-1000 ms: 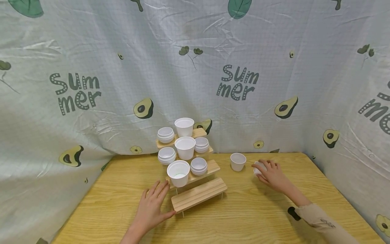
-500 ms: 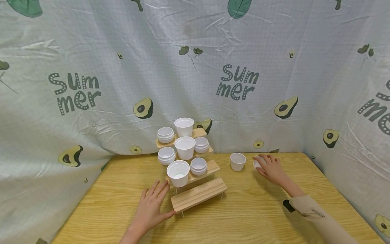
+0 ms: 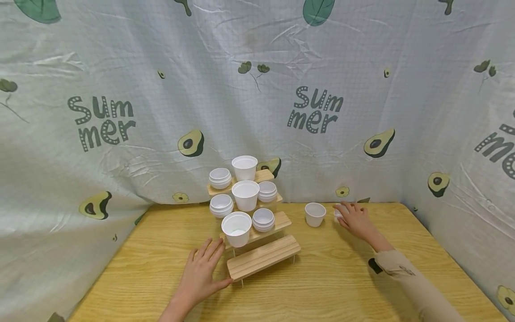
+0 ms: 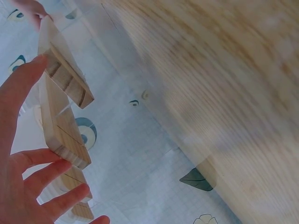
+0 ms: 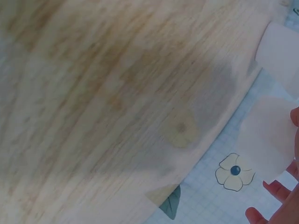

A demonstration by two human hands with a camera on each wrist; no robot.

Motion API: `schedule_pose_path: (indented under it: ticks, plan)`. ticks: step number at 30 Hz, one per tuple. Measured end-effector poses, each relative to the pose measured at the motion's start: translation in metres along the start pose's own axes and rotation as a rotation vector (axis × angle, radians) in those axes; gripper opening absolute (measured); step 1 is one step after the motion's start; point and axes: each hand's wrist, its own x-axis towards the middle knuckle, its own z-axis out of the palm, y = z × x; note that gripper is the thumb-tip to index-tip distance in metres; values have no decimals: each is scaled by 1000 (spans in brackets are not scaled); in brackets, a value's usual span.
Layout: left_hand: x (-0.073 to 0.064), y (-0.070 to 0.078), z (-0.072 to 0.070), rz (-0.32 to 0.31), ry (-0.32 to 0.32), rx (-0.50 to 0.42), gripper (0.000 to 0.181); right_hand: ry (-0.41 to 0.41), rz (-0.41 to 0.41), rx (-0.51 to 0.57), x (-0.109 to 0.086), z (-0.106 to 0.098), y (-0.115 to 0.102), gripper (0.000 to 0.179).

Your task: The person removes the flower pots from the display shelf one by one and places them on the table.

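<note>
A tiered wooden display stand (image 3: pixel 263 257) holds several white cups and ribbed jars on its upper steps; its lowest step is bare. My left hand (image 3: pixel 199 270) is spread beside the stand's left side. In the left wrist view, its thumb (image 4: pixel 28 72) touches the end of the lowest step and a finger touches the step above. Over at the right, my right hand (image 3: pixel 356 220) grips a small white cup (image 3: pixel 338 216), mostly hidden under the fingers. The right wrist view shows that white cup (image 5: pixel 266 137) with fingertips along its side.
Another white cup (image 3: pixel 315 214) stands between the stand and my right hand. On the stand are a larger cup (image 3: pixel 236 230) and a ribbed jar (image 3: pixel 263 220) on the third step. A printed curtain (image 3: pixel 249 112) hangs behind the wooden table (image 3: pixel 322 286).
My right hand has shifted slightly back and left, with its fingers on the small white cup. The left hand and the stand stay as they were.
</note>
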Motion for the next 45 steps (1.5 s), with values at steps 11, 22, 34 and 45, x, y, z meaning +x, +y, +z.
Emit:
schedule_pose_path:
  ticks: [11, 22, 34, 45]
  plan:
    - [0, 1, 0, 5, 8, 4, 86, -70, -2, -7, 9, 10, 4, 36]
    - [1, 2, 0, 6, 10, -8, 85, -117, 12, -3, 12, 11, 5, 34]
    - [1, 3, 0, 13, 22, 14, 84, -173, 2, 31, 16, 12, 4, 32]
    - [0, 2, -1, 10, 24, 4, 85, -212, -9, 49, 16, 10, 0, 33]
